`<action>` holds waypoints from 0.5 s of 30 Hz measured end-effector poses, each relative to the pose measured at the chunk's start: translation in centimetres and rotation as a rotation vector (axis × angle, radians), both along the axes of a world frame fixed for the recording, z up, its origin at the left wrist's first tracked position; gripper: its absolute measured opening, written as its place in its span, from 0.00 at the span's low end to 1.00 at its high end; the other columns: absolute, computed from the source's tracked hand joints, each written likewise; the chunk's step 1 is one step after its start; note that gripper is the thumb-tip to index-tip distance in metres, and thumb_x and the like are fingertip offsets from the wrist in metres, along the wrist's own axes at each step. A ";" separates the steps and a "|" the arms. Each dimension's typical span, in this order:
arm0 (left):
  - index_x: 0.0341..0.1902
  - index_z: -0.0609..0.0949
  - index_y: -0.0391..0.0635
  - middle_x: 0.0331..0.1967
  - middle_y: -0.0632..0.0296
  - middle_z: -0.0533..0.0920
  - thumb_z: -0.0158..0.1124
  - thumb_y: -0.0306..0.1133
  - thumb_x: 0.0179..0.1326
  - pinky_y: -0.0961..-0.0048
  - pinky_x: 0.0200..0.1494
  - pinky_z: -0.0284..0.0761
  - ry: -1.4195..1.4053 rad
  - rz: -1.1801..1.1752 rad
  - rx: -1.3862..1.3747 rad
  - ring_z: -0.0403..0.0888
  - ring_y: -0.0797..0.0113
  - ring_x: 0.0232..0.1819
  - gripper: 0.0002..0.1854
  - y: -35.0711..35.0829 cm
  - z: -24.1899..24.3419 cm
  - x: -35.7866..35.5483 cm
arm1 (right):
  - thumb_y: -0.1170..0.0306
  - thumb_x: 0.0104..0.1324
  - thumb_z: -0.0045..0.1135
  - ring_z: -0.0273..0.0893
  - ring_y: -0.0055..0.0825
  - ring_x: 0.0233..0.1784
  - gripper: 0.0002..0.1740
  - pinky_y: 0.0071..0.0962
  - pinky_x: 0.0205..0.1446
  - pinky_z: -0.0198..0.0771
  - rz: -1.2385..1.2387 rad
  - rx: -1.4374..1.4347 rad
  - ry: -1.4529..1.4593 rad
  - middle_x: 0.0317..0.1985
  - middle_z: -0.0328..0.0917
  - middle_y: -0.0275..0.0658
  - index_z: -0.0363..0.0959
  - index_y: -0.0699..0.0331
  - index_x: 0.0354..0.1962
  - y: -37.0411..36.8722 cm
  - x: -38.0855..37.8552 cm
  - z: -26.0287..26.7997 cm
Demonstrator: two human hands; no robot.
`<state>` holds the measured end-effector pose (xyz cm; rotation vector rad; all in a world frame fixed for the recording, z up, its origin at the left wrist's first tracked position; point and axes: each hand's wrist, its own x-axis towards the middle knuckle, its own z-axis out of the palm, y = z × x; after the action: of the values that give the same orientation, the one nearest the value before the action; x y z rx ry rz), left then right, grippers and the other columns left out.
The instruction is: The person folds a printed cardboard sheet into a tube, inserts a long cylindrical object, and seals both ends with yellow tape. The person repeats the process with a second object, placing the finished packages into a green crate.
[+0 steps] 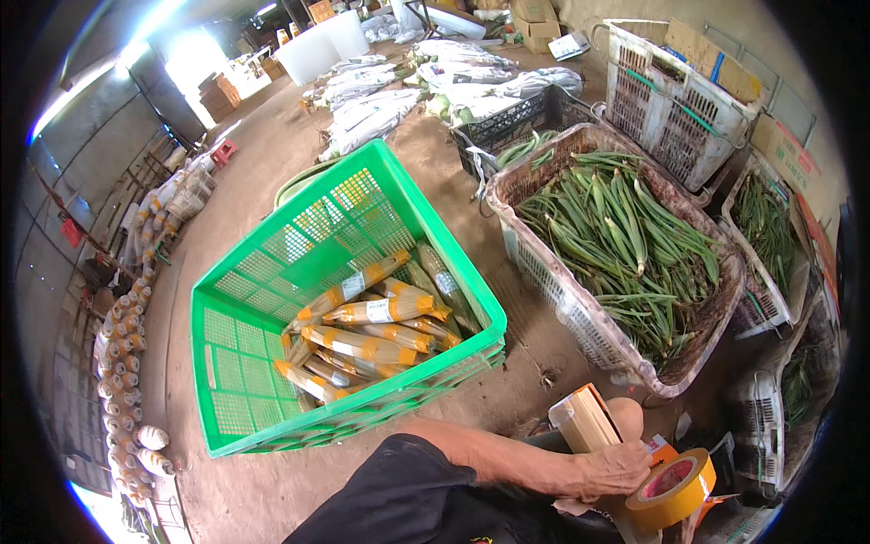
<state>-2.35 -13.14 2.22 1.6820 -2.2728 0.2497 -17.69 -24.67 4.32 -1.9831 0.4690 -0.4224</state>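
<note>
At lower right my left hand (615, 469) reaches across with its fingers curled, below a dark sleeve. What lies between the fingers is hidden. Just above it sits a tan, box-shaped cardboard piece (583, 420) with tape along an edge; whether the hand grips it I cannot tell. A roll of yellow-orange packing tape (673, 486) stands right beside the fingertips, with an orange part (660, 449) behind it. My right hand cannot be made out. Left of the arm stands a tilted green plastic crate (350, 401), holding several wrapped, taped bundles (360, 345) with white labels.
A dirty white crate (571, 299) of green leafy stalks (615, 224) stands to the right. More white crates (663, 115) and a black crate (469, 149) surround it. White-wrapped bundles (374, 112) lie on the floor beyond. Tape-ended rolls (122, 381) are stacked along the left wall.
</note>
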 end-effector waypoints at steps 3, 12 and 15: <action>0.35 0.83 0.40 0.34 0.56 0.81 0.62 0.36 0.52 0.67 0.46 0.71 0.008 -0.001 -0.010 0.79 0.59 0.40 0.12 -0.1 -0.4 -0.1 | 0.56 0.65 0.68 0.79 0.28 0.54 0.26 0.31 0.61 0.75 -0.057 0.078 -0.049 0.51 0.79 0.37 0.75 0.63 0.53 -1.2 -0.7 0.5; 0.21 0.84 0.49 0.21 0.54 0.83 0.73 0.29 0.42 0.62 0.33 0.79 0.353 -0.073 0.334 0.87 0.57 0.31 0.04 -2.5 2.6 2.6 | 0.64 0.57 0.72 0.83 0.32 0.47 0.26 0.32 0.54 0.77 -0.187 -0.014 -0.141 0.46 0.84 0.41 0.79 0.67 0.51 -0.2 -2.0 3.6; 0.26 0.85 0.44 0.25 0.54 0.84 0.71 0.30 0.46 0.62 0.37 0.79 0.405 -0.081 0.317 0.86 0.55 0.34 0.05 -2.0 0.0 2.4 | 0.71 0.58 0.71 0.86 0.39 0.44 0.21 0.32 0.50 0.79 -0.093 -0.442 0.003 0.46 0.87 0.47 0.82 0.69 0.50 1.5 -2.7 3.5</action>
<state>0.05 -15.12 2.19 1.5942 -2.1386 -0.4526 -20.37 -23.19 7.80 -2.3922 0.5023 -0.6229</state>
